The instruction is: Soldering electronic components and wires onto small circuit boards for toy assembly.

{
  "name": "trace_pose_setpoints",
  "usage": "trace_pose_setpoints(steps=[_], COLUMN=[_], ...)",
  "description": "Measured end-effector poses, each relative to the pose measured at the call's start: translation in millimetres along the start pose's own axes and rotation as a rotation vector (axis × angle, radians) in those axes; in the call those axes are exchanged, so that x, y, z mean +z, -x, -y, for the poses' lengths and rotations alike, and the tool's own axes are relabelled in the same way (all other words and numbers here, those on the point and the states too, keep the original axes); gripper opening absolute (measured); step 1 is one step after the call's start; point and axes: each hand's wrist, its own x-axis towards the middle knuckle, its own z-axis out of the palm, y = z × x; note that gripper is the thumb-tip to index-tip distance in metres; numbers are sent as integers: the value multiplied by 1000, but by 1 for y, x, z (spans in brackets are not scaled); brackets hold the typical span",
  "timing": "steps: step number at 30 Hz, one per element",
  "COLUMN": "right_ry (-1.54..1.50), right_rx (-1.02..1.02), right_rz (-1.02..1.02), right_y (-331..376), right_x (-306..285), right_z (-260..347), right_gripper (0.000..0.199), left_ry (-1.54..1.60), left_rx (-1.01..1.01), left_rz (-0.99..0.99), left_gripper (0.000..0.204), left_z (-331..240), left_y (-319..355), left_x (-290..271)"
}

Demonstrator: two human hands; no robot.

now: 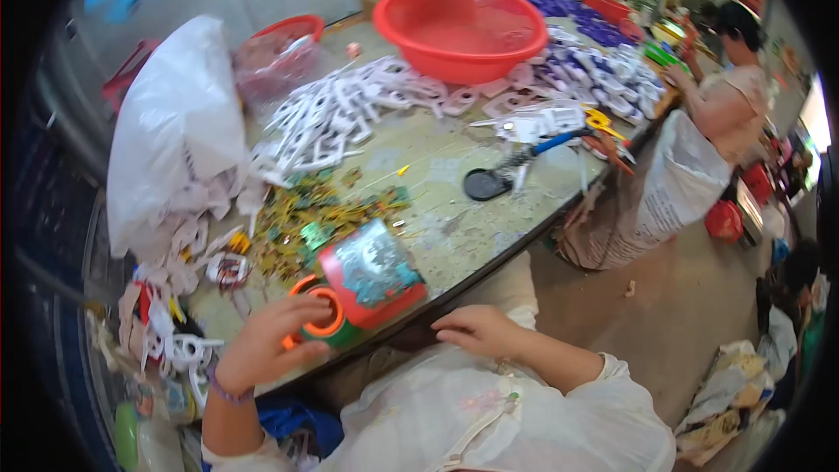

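My left hand [284, 332] reaches over the near table edge with its fingers stretched out. Its fingertips are at or just above an orange ring [325, 313], and I cannot tell whether they touch it. A green round piece [343, 332] shows beneath the ring. Right beside it stands a red container [395, 304] holding small grey-green pieces [377, 267]. My right hand [479, 328] hovers over my lap near the table edge, its fingers extended and nothing in it. Beyond the container lies a heap of thin yellow wires [301, 214] with small green boards.
White plastic parts [332, 114] are heaped across the table near a large red basin [459, 35]. A blue-handled tool [559, 142] and yellow-handled scissors [603, 122] lie at the right edge. A white sack [179, 131] stands left. Another person [725, 96] works at the far right.
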Motion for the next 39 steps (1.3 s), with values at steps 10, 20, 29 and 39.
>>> trace_pose_setpoints(steps=[10,20,29,39], right_ry=[272,351,457,482], right_rx=[-354,-414,-443,-290], right_rz=[-600,-416,-333,-545], right_y=[-45,-67,-76,-75], right_x=[-47,-53,-55,-43], right_z=[-33,-58,-54,-47], right_gripper=[6,13,13,7], left_ry=[-38,-413,-696,984], left_rx=[-299,-533,-624,-668], left_rz=[-82,-377,-466,-245], left_gripper=[33,28,23,32], left_z=[91,235,262,194], left_y=[-42,-166,-208,-131], left_x=[-40,-42,-27,-57])
